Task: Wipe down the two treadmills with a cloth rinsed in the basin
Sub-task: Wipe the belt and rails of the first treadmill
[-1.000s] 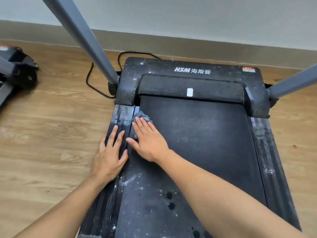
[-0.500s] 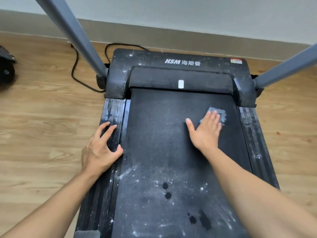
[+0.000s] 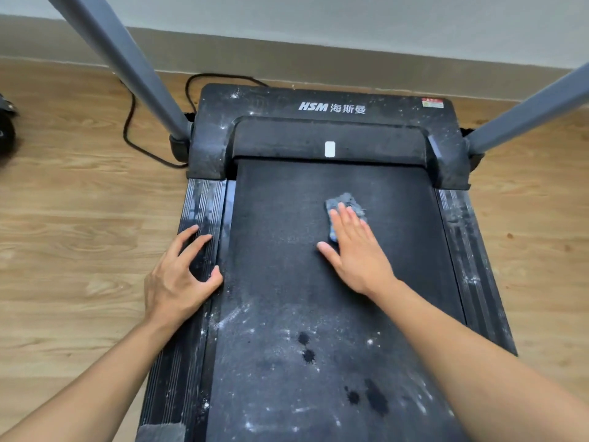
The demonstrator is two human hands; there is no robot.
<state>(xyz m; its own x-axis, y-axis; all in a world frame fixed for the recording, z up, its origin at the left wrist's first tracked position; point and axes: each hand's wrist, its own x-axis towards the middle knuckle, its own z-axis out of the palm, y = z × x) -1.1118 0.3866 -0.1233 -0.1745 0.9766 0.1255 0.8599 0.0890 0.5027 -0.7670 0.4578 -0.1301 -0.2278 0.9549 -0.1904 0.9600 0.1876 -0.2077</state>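
Right grip (image 3: pixel 357 250) flat, fingers straight and close together, bearing down on a crumpled grey cloth (image 3: pixel 345 202) in the upper middle of the treadmill (image 3: pixel 318 122) belt (image 3: pixel 280 212), a little short of the motor cover; clamped on nothing, the rag pinned by palm and fingers rather than pinched. Judged soft, light and limp, possibly damp, though wetness impossible to tell from here. Likely to bunch and roll against the rough belt, so best driven with the palm spread across its middle, and best lifted by pinching the bunched far edge showing beyond the fingertips. Left grip (image 3: pixel 178 279) apart and holding nothing, fingertips and thumb propped on the ribbed left side rail (image 3: pixel 204 205), seemingly as a brace. Nearer on the belt, white dust streaks (image 3: pixel 236 314) and dark spots (image 3: pixel 304 346) not yet wiped; more pale dust along the right side rail (image 3: pixel 459 237). Beyond, two grey uprights (image 3: pixel 127 59) rising from the cover's corners, a black cable (image 3: pixel 130 122) looped on the wooden floor (image 3: pixel 63 218), and a dark object (image 3: pixel 4 129) cut off at the left edge, too little of it visible to name. No basin in view.
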